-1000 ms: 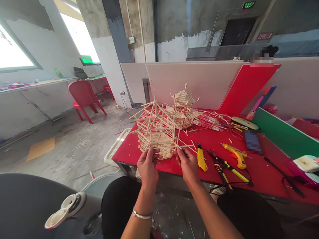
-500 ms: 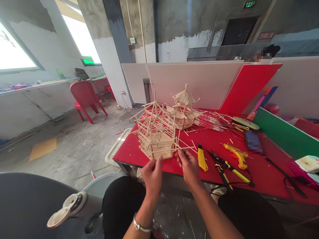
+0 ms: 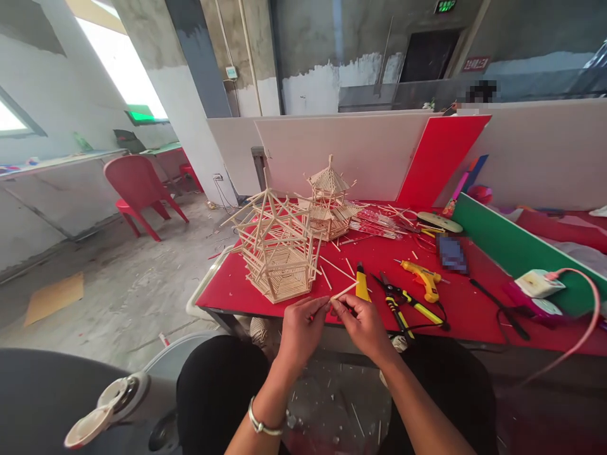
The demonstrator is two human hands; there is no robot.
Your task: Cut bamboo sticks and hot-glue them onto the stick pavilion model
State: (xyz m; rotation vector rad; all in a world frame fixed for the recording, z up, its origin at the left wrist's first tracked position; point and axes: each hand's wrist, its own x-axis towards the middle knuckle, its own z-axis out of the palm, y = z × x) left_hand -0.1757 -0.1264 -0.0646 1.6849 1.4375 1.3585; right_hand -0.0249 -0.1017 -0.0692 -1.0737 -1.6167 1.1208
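Both hands meet at the near edge of a red counter (image 3: 227,287). The left hand (image 3: 301,328) and right hand (image 3: 365,325) pinch a thin wooden stick (image 3: 342,292) between their fingertips, just in front of a stick-built pavilion frame (image 3: 277,249). A yellow utility knife (image 3: 362,287) lies just beside the right hand.

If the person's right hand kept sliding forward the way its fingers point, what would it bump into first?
Most likely the yellow utility knife, lying just beyond the right hand on the red table. The hand pinches a thin wooden stick. Depth is hard to judge.
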